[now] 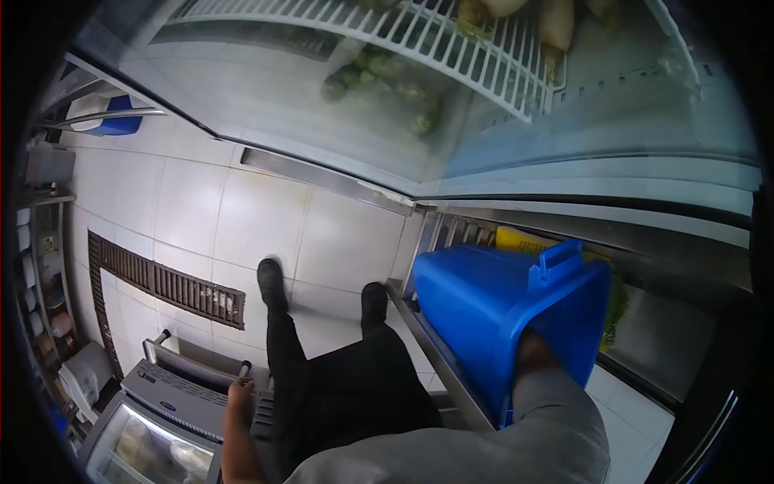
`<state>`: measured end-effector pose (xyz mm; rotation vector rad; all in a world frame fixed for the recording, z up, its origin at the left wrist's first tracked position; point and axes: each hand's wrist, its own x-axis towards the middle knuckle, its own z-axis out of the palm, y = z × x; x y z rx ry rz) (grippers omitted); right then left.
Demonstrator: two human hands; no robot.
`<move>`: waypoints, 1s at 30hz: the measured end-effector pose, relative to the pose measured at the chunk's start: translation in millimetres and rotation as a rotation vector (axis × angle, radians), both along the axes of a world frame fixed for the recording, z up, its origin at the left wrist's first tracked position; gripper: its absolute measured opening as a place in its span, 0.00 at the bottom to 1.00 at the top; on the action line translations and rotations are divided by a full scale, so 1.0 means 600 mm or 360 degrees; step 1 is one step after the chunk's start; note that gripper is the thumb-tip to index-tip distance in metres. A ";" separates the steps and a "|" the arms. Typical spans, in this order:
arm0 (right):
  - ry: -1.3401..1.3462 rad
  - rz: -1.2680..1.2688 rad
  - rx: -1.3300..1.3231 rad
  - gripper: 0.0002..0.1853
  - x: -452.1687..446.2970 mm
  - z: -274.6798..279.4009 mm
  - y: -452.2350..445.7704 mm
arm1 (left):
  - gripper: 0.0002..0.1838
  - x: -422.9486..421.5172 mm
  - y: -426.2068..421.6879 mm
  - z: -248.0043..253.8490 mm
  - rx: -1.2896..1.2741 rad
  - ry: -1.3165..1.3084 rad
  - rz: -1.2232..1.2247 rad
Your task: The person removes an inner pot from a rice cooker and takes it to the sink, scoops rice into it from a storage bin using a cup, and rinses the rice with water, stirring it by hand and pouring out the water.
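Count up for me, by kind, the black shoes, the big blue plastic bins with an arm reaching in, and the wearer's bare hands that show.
Black shoes: 2
Big blue plastic bin with an arm reaching in: 1
Bare hands showing: 1, the left hand; the right hand is hidden, its forearm running into the bin
Total: 4

Tiled floor [258, 210]: two dark shoes [373, 305] stand near a slotted drain grate [169, 278] | Slatted metal rack [431, 345]: a blue bin [472, 302] leans tilted over it | White wire shelf [480, 68], behind glass: pale, elongated produce [556, 32] rests on the bars
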<state>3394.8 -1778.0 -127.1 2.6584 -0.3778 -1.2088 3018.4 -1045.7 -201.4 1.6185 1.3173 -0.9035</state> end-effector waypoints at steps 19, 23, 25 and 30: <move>-0.1609 -0.3329 0.1955 0.20 -0.116 0.135 0.072 | 0.13 0.097 0.151 0.185 -0.0124 -0.0367 -0.0216; -0.2612 -0.3495 0.2239 0.25 -0.079 0.266 0.170 | 0.15 0.207 0.220 0.303 -0.0095 -0.0356 -0.0136; -0.2806 -0.3340 0.2388 0.26 -0.070 0.343 0.226 | 0.14 0.219 0.291 0.300 -0.0116 -0.0434 -0.0123; -0.2586 -0.3117 0.2928 0.30 -0.057 0.495 0.359 | 0.14 0.241 0.437 0.299 -0.0077 -0.0520 -0.0226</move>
